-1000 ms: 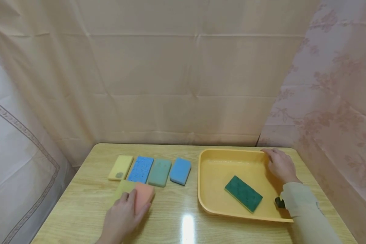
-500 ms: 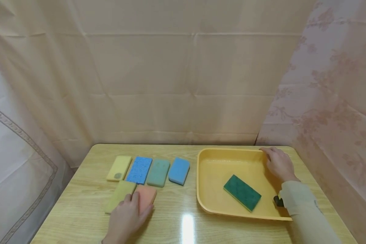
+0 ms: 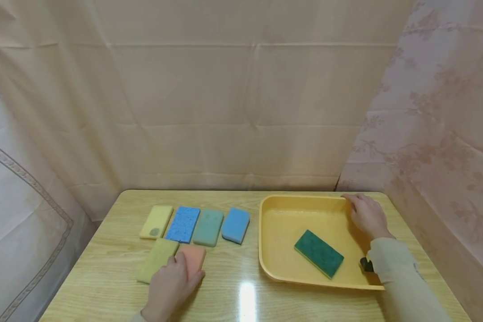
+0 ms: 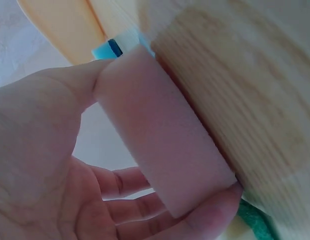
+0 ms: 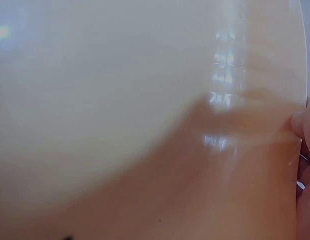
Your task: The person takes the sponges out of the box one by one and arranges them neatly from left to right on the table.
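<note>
My left hand [image 3: 169,284] holds a salmon-pink sponge [image 3: 194,258] between thumb and fingers, low at the table. In the left wrist view the thumb presses one end of the pink sponge [image 4: 160,130] and the fingers wrap the other. Just left of it lies an olive-yellow sponge [image 3: 157,260]. At the far right corner of a yellow tray [image 3: 281,268], my right hand [image 3: 370,217] grips the rim. The right wrist view shows its thumb [image 5: 299,124] inside the wall and fingers outside. A dark green scouring sponge [image 3: 319,253] lies tilted inside the tray.
Behind the left hand, a row holds a pale yellow sponge [image 3: 157,222], a speckled blue sponge [image 3: 183,224], a grey-green sponge [image 3: 208,228] and a light blue sponge [image 3: 235,225]. Bare wooden tabletop [image 3: 225,277] lies between them and the tray. Curtains [image 3: 209,152] hang behind.
My left hand has shifted slightly right with the pink sponge, uncovering more of the olive-yellow sponge. The right hand keeps its grip on the tray. The head view has shifted a little.
</note>
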Available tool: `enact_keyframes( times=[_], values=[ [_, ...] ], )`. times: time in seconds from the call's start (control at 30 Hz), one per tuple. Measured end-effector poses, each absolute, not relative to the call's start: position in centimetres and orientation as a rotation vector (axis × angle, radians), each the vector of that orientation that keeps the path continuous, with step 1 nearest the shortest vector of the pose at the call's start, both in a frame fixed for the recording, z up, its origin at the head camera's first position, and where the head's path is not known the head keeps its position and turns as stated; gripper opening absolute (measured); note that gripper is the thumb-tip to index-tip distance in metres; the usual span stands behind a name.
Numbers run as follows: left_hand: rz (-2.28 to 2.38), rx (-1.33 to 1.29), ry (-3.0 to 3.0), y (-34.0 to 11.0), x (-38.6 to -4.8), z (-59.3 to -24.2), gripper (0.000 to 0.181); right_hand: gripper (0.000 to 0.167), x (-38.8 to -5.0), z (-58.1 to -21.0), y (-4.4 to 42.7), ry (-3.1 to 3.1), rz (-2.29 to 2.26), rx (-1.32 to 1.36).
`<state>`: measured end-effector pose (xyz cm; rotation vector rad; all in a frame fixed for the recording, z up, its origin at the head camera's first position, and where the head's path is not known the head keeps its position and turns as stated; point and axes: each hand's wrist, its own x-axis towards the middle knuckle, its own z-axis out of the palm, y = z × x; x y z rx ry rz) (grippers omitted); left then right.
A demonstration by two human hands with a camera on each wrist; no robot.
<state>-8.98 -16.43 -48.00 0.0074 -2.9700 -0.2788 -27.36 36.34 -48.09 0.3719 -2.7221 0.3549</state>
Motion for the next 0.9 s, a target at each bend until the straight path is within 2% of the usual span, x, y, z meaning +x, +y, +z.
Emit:
enact_keyframes(
  times=[0.9],
  values=[
    [-0.251, 0.06, -3.012, -16.09, -9.72, -47.88, 0.061, 0.038, -27.41, -48.44, 36.53, -2.706, 0.372, 0.378]
  ],
)
